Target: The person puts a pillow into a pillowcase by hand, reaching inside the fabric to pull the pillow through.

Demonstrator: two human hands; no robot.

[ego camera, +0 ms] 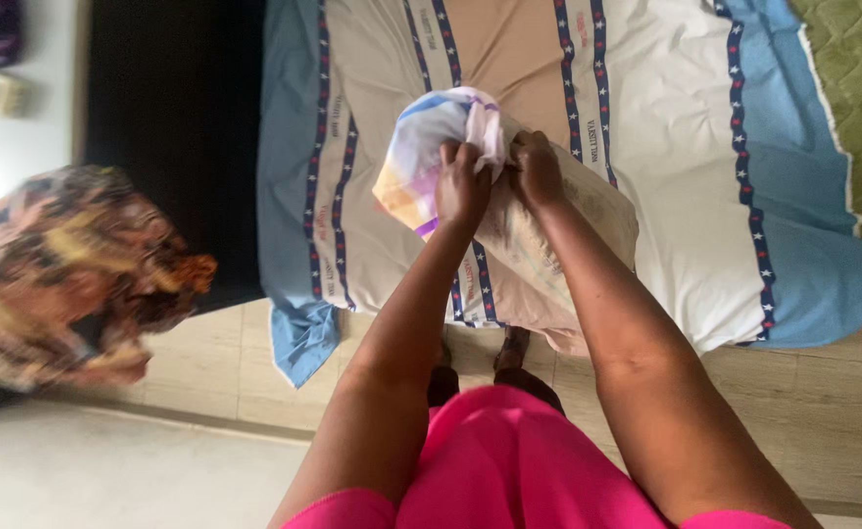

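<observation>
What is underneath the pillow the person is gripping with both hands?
Under the pillow lies a bedsheet, beige and white with blue star-patterned stripes. Both the left hand and right hand grip a pastel pillowcase. The sheet directly beneath is hidden.

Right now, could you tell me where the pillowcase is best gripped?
At its open hem, from the near side, where the left hand and right hand pinch it. The pillowcase bunches there over the pillow, so the edge offers loose fabric.
</observation>
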